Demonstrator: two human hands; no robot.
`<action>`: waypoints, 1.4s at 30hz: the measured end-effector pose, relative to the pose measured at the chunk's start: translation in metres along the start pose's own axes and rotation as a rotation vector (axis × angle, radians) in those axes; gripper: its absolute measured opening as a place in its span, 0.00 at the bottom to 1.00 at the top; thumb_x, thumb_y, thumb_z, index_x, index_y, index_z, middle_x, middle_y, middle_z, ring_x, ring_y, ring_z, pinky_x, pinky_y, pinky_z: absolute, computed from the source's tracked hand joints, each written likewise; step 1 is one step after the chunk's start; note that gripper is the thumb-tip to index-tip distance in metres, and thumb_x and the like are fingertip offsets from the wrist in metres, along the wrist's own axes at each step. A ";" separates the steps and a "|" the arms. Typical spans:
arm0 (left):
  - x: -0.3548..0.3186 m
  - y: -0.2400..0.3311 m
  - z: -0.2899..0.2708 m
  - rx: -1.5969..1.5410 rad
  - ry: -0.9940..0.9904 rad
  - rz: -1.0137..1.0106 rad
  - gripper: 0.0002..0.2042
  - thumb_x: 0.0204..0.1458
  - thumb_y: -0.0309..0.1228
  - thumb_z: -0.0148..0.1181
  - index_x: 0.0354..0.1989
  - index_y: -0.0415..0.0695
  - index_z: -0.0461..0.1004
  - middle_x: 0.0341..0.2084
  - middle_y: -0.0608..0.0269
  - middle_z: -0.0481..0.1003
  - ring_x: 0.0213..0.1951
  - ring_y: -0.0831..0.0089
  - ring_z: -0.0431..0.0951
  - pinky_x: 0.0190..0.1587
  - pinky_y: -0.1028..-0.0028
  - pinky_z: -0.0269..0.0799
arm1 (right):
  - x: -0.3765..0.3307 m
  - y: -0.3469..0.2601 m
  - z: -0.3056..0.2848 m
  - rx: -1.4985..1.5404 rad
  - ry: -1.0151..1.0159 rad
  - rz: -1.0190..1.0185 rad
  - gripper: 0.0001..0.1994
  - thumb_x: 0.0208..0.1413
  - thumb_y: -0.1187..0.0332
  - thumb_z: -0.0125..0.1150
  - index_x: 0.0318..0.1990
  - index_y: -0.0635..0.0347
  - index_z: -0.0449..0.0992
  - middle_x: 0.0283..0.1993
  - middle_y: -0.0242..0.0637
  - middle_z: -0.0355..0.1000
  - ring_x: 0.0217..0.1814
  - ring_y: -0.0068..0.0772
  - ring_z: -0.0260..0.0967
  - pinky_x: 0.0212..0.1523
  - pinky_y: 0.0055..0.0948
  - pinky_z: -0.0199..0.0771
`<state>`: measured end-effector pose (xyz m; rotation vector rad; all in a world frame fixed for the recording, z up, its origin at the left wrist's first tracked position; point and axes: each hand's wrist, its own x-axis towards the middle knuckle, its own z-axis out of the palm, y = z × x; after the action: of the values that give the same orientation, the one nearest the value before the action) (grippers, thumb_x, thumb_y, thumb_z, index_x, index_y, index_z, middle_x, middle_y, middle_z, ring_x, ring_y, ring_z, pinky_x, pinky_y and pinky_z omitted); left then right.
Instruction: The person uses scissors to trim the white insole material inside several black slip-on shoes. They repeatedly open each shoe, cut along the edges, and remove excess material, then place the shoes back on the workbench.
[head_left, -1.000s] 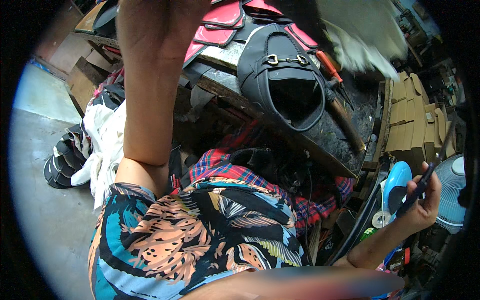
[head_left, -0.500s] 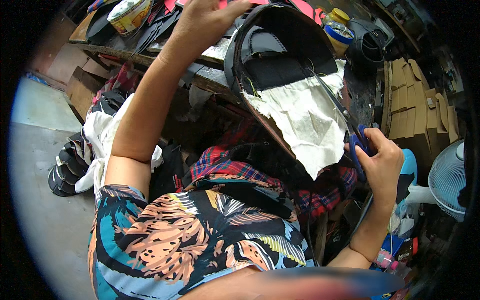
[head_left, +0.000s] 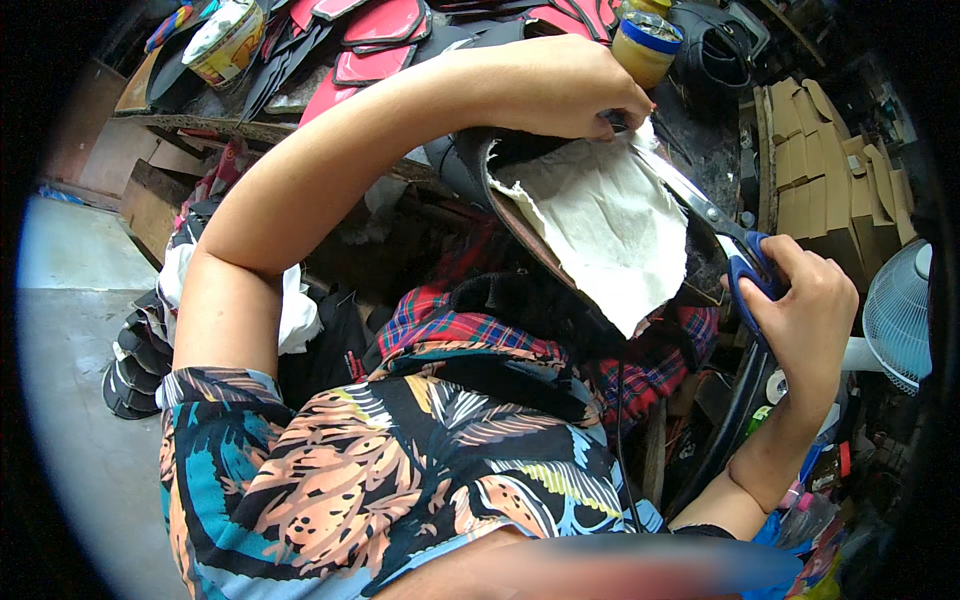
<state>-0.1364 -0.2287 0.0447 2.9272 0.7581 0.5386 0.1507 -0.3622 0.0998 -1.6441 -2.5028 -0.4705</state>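
Observation:
A black, stiff-rimmed sewn piece (head_left: 520,218) with a white cloth (head_left: 610,225) hanging out of it lies at the table's near edge. Its exact kind is not clear. My left hand (head_left: 590,90) reaches across from the left with curled fingers, pinching the cloth's upper edge at the piece. In my right hand (head_left: 805,290) is a pair of scissors (head_left: 708,210) with blue handles. Its parted blades point up and left, lying along the cloth's right edge close to my left fingertips. Part of the blades' tips is hidden by cloth and fingers.
Pink-and-black cut pieces (head_left: 385,30) lie on the workbench behind. A tub (head_left: 225,50) stands at the left, a blue-rimmed jar (head_left: 645,50) at the back. Cardboard boxes (head_left: 825,185) and a fan (head_left: 898,310) are on the right. Plaid cloth (head_left: 470,325) lies near my lap.
My left hand has come down and right from the far side onto the cloth's top edge. The scissors and right hand have shifted right, and the view has moved slightly.

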 end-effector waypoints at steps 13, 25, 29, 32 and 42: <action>0.000 -0.008 0.002 -0.018 0.002 -0.049 0.11 0.62 0.30 0.57 0.44 0.36 0.82 0.36 0.47 0.82 0.40 0.54 0.84 0.48 0.62 0.79 | 0.036 0.005 0.012 0.147 -0.094 -0.059 0.19 0.42 0.55 0.76 0.33 0.61 0.80 0.22 0.40 0.74 0.22 0.37 0.73 0.30 0.34 0.68; -0.003 -0.010 0.009 0.079 -0.118 -0.128 0.10 0.47 0.24 0.65 0.38 0.36 0.79 0.42 0.52 0.78 0.49 0.55 0.80 0.56 0.62 0.74 | 0.043 0.009 -0.005 0.046 -0.125 -0.124 0.14 0.41 0.62 0.74 0.33 0.60 0.80 0.25 0.43 0.76 0.26 0.40 0.75 0.34 0.36 0.73; 0.003 -0.008 0.004 0.066 -0.147 -0.094 0.08 0.47 0.24 0.65 0.35 0.35 0.79 0.42 0.51 0.79 0.47 0.55 0.81 0.54 0.62 0.74 | 0.042 0.009 -0.004 0.046 -0.112 -0.104 0.15 0.41 0.59 0.74 0.34 0.57 0.81 0.29 0.46 0.78 0.33 0.48 0.78 0.38 0.42 0.74; 0.006 -0.005 0.003 0.072 -0.228 -0.144 0.07 0.48 0.25 0.64 0.33 0.35 0.79 0.40 0.48 0.79 0.45 0.55 0.81 0.52 0.62 0.75 | 0.041 0.008 -0.002 0.058 -0.113 -0.097 0.15 0.41 0.60 0.74 0.35 0.58 0.81 0.30 0.46 0.79 0.34 0.48 0.78 0.38 0.42 0.74; -0.004 -0.011 0.012 0.127 -0.065 0.004 0.08 0.50 0.25 0.61 0.33 0.31 0.75 0.37 0.46 0.77 0.42 0.55 0.81 0.53 0.62 0.75 | 0.043 0.012 0.002 0.089 -0.189 -0.044 0.20 0.40 0.56 0.78 0.35 0.62 0.81 0.27 0.43 0.78 0.28 0.38 0.76 0.36 0.35 0.73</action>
<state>-0.1404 -0.2210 0.0308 3.0453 0.8073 0.4082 0.1441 -0.3192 0.1118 -1.6749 -2.6548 -0.2129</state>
